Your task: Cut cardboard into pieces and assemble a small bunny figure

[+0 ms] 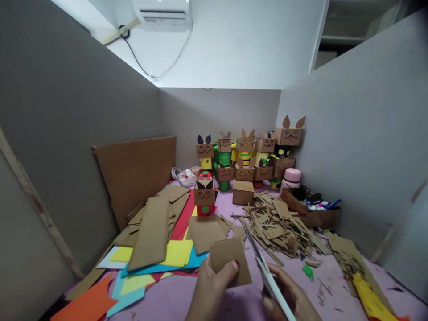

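Observation:
A small squarish piece of brown cardboard point(229, 254) is pinched in my left hand point(211, 290), with the thumb across its front. My right hand point(289, 290) grips white-handled scissors point(266, 270), their blades pointing up and away, just right of the cardboard and apart from it. Beyond the hands stands a cardboard-headed figure point(204, 198) with dark ears and a red body. A plain cardboard box point(243, 192) sits to its right. Flat cardboard point(207, 234) lies on the purple tabletop point(160, 298) behind my left hand.
Cardboard scraps point(284, 227) are heaped at right, before a box of tools point(321, 218). A yellow glue gun point(371, 296) lies far right. Coloured paper point(87, 301) and cardboard strips point(150, 232) cover the left. Several animal figures point(245, 145) stand at the back beside a pink bottle point(292, 177).

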Tool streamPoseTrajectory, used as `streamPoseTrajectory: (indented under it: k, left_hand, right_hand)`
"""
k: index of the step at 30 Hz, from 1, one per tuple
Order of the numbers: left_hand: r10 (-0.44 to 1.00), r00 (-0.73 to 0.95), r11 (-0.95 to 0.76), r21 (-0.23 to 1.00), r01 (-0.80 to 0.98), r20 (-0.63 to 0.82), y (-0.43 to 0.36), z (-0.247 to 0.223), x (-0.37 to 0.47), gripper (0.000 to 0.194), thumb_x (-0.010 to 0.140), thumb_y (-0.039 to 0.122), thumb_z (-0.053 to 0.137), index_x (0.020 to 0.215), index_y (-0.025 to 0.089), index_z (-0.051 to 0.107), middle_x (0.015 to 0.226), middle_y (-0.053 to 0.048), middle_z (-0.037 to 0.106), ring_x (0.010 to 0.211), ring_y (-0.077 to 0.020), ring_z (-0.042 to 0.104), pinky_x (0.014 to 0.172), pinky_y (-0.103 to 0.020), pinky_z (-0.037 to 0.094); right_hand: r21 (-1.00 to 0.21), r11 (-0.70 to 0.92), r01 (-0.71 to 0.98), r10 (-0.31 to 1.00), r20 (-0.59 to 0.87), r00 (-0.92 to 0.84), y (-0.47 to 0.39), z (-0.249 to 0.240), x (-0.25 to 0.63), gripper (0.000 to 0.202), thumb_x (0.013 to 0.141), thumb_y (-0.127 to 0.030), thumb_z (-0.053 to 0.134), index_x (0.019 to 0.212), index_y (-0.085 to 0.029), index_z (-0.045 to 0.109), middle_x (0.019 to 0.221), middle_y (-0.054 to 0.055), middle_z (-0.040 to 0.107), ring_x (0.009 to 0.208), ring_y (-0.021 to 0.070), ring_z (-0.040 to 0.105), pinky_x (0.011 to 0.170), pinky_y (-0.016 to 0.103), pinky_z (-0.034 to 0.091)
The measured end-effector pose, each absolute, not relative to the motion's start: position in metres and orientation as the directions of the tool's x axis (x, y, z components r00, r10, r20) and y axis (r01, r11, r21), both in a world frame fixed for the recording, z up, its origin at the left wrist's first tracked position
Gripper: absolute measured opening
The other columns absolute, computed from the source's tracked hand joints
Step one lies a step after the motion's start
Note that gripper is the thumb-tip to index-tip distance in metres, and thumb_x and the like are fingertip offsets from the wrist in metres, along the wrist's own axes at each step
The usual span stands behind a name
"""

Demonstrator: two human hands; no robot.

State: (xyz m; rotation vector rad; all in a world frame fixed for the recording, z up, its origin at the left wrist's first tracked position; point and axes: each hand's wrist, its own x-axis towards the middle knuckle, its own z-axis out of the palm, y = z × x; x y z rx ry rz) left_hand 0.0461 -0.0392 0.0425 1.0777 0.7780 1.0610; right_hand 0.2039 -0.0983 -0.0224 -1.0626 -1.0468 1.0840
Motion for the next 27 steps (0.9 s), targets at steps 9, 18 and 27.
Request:
streamPoseTrajectory:
  k: [9,18,27]
  left_hand:
    - [0.666,0.744,0.237,0.962,-0.132,-0.062,-0.055,0.04,0.059,0.018,0.06,0.02,0.066,0.078,0.014,0.065,0.065,-0.003,0.062,0.061,-0.0154,0.054,0.057,-0.025,0.039]
    - [0.696,0.68,0.41,0.905,-0.113,-0.23,-0.051,0.025,0.058,0.03,0.065,0.036,0.071,0.087,0.016,0.063,0.078,-0.006,0.065,0.067,-0.0159,0.059,0.062,-0.026,0.041]
    - [0.655,0.71,0.492,0.859,-0.141,-0.258,-0.054,0.032,0.057,0.029,0.063,0.032,0.073,0.084,0.02,0.058,0.07,-0.001,0.063,0.062,-0.0142,0.058,0.058,-0.024,0.041]
  right_hand:
    - [-0.961,0.226,-0.16,0.928,0.162,0.335,-0.103,0.0,0.213,0.058,0.058,-0.043,0.076,0.108,-0.025,0.053,0.072,-0.001,0.057,0.06,0.015,0.05,0.056,0.025,0.041]
    - [-0.974,0.185,-0.127,0.977,0.17,0.127,-0.109,0.011,0.217,0.05,0.065,-0.038,0.071,0.108,-0.026,0.048,0.072,-0.002,0.052,0.058,0.0132,0.046,0.051,0.025,0.037]
    - [-0.981,0.14,-0.131,0.99,0.138,0.029,-0.112,0.015,0.22,0.053,0.066,-0.039,0.07,0.113,-0.026,0.048,0.074,-0.001,0.053,0.052,0.0113,0.043,0.048,0.024,0.036]
